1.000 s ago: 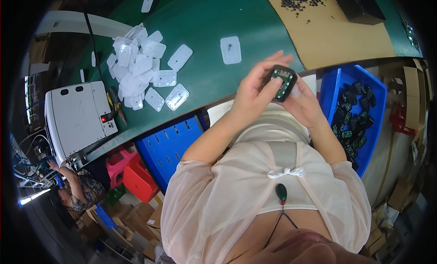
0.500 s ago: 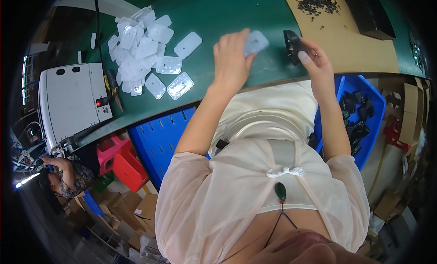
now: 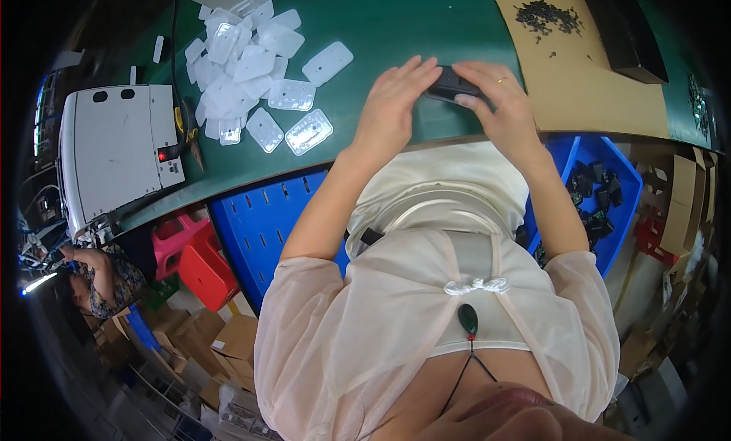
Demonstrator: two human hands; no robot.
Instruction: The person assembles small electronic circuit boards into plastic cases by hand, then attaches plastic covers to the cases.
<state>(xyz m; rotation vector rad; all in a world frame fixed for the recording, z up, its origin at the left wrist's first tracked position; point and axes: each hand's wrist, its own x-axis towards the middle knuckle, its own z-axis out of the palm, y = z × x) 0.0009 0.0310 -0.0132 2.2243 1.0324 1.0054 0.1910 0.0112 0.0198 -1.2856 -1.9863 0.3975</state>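
Note:
A small black plastic housing point(image 3: 451, 83) lies low over the green table between my two hands. My left hand point(image 3: 392, 110) grips its left end, fingers bent along the far side. My right hand point(image 3: 499, 102) holds the right end, thumb on the near edge and fingers over the far one. The underside of the housing is hidden, and no translucent white cover shows in my left hand. To the left lie a heap of translucent white covers point(image 3: 242, 64) and several loose ones, such as the cover point(image 3: 328, 63) nearest my left hand.
Small black screws point(image 3: 544, 16) are scattered on a tan board point(image 3: 601, 110) at the right, beside a long black box point(image 3: 628, 30). A blue bin point(image 3: 620, 205) holds black parts below the table edge. At left stand a white machine point(image 3: 118, 152) and pliers point(image 3: 190, 136).
My hands have come together. The black housing has moved left and turned from on edge to flat, and my left hand now grips it too. The white cover is out of sight.

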